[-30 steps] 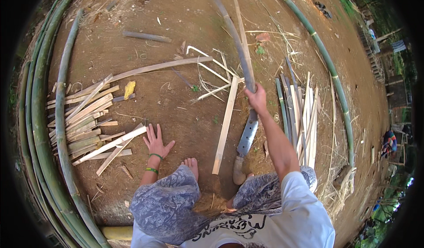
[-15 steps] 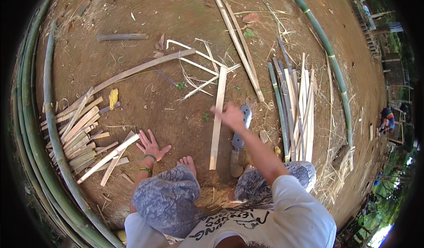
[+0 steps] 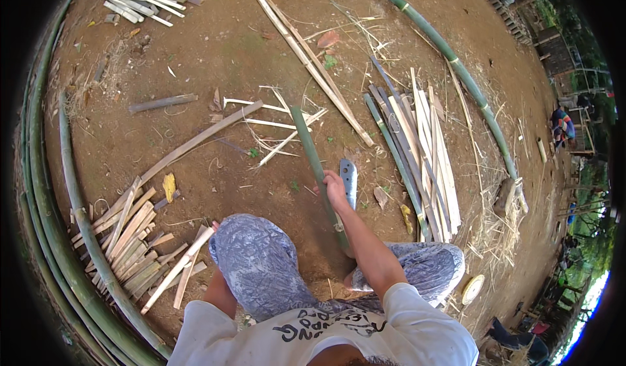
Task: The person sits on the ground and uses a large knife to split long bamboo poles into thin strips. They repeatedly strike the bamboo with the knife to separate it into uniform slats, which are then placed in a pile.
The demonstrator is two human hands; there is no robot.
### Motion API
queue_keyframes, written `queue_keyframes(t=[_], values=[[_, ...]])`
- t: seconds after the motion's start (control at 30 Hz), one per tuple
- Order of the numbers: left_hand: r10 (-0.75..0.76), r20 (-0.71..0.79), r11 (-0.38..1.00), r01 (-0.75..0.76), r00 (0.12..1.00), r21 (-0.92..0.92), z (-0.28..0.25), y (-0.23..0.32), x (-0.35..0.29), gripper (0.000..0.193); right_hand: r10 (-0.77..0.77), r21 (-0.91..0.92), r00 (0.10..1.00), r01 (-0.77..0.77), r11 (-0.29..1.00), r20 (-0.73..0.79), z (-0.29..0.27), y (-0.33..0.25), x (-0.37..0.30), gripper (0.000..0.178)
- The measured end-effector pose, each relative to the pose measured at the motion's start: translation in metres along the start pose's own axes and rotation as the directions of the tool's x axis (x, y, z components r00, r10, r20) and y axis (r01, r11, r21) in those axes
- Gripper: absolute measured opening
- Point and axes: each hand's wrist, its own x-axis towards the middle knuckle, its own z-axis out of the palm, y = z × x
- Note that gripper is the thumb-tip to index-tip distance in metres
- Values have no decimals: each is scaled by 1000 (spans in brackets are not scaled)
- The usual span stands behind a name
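A green-skinned bamboo strip (image 3: 304, 134) slants in front of me, and my right hand (image 3: 336, 190) is closed around its lower half. Just right of that hand lies a machete (image 3: 349, 174) with holes along its blade; my forearm hides its handle. My left hand (image 3: 215, 225) is down beside my left knee, mostly covered by it. Only a few fingertips show, near the upper end of a pale bamboo strip (image 3: 176, 272), and I cannot tell whether they grip it. That strip lies at the edge of a pile of short split bamboo pieces (image 3: 130, 242).
To my right lies a bundle of long split strips (image 3: 424, 157). Green bamboo poles (image 3: 49, 203) run along the left, and another pole (image 3: 473, 92) curves along the right. Thin shavings (image 3: 274, 128) and two long strips (image 3: 313, 66) lie ahead. More split pieces (image 3: 147, 1) lie at far left.
The strip in front of me has turned from its pale face to its green face, with my right hand now around it. My left hand has gone from flat on the ground to behind the knee.
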Motion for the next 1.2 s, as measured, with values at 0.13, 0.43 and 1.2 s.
queue_keyframes(t=[0.13,0.43,1.2], values=[[89,-94,996,-91,992,-9,6,2,-10,132,-16,-184,977,56,981,213,20,37,24,33],[19,160,996,-6,987,-86,9,3,6,121,-579,-521,417,853,-17,701,224,-76,87,56],[155,-118,982,-141,981,123,10,3,-10,83,-580,-793,804,436,425,131,-9,-87,54,37]])
